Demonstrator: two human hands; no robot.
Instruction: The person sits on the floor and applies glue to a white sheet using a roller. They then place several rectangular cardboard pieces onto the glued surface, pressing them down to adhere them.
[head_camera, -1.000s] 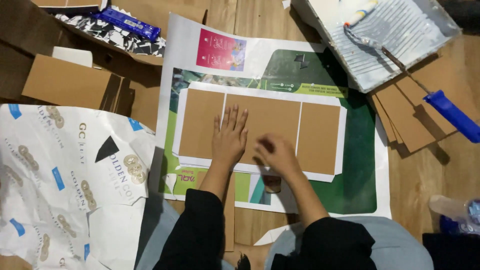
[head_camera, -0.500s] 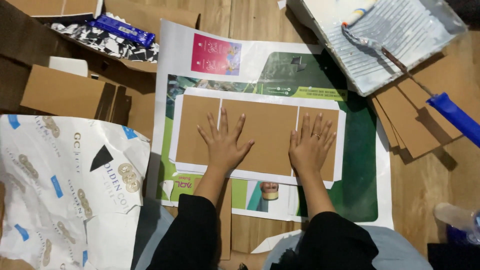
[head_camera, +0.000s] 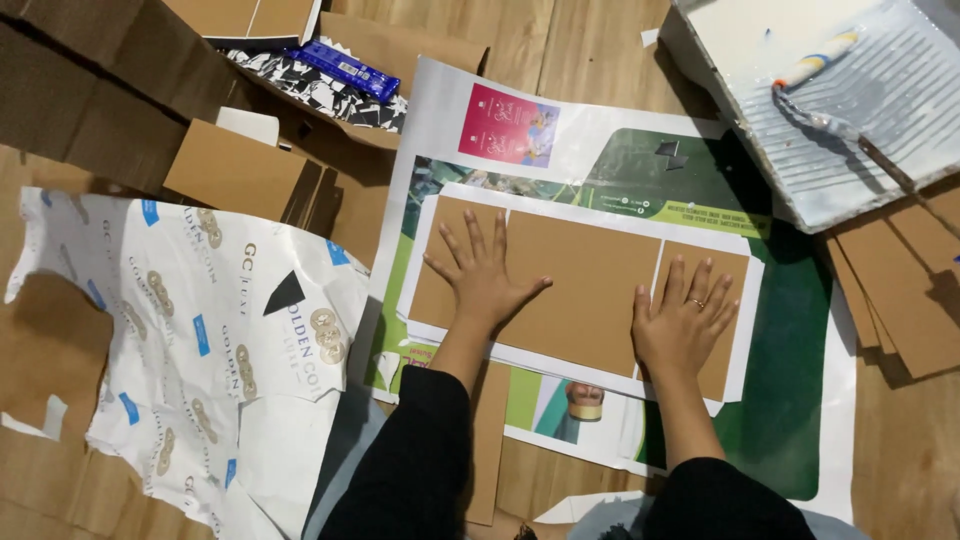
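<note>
A wooden floor (head_camera: 600, 40) carries everything, though paper and board cover most of it. On it lies a large printed poster (head_camera: 790, 400), green and white with a pink patch near its top; its lower edge is hidden behind the person's dark sleeves. To the left lies a crumpled white printed sheet (head_camera: 200, 330), torn at its edges. At the top right a paint tray (head_camera: 760, 180) is cut off by the frame, a small roller (head_camera: 815, 62) lying in it with its handle running out of sight. Loose brown boards (head_camera: 900, 290) poke out below the tray, their far ends cut off.

On the poster, on a white sheet, lie three brown cardboard panels (head_camera: 590, 280) side by side. The left hand (head_camera: 485, 280) rests flat, fingers spread wide, across the left and middle panels. The right hand (head_camera: 685, 320), also flat and spread, wears a ring and presses the right panel. Neither hand grips anything.
</note>
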